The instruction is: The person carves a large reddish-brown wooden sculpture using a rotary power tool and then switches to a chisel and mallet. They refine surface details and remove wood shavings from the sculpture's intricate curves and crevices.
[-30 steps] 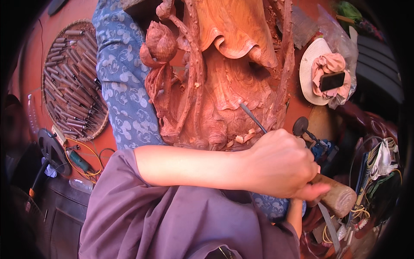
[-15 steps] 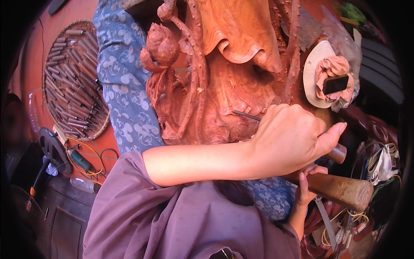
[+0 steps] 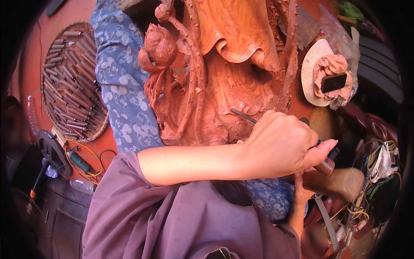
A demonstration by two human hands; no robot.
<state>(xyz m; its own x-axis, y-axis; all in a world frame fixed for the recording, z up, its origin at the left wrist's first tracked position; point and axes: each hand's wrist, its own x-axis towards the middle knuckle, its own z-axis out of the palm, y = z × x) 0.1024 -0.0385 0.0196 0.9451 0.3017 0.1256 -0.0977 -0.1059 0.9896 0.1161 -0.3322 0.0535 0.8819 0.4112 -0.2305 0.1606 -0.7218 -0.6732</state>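
Observation:
My left arm reaches across to the right, and my left hand point(image 3: 280, 144) is closed around a chisel point(image 3: 326, 167) with its thumb stretched along the handle end. The chisel's thin dark blade points up and left, its tip at a reddish-brown wood carving point(image 3: 224, 99) with a flared leaf-like form, stems and a bud. Below it, my right hand point(image 3: 303, 192), partly hidden by the left, is wrapped around a wooden mallet point(image 3: 338, 183). The mallet's thick end, blurred, lies just beyond and below the chisel's handle end. Whether they touch I cannot tell.
On the left, a round wicker tray point(image 3: 105, 122) holds several wooden-handled chisels point(image 3: 71, 88). A green power tool point(image 3: 79, 161) with a yellow cord lies below it. At right are a pale hat point(image 3: 308, 80), pink cloth, a phone point(image 3: 334, 83) and bundled cables point(image 3: 388, 157).
The mallet has moved up and slightly left, toward the chisel's handle end. My left hand has shifted slightly left and down, and the chisel's handle end now sits lower.

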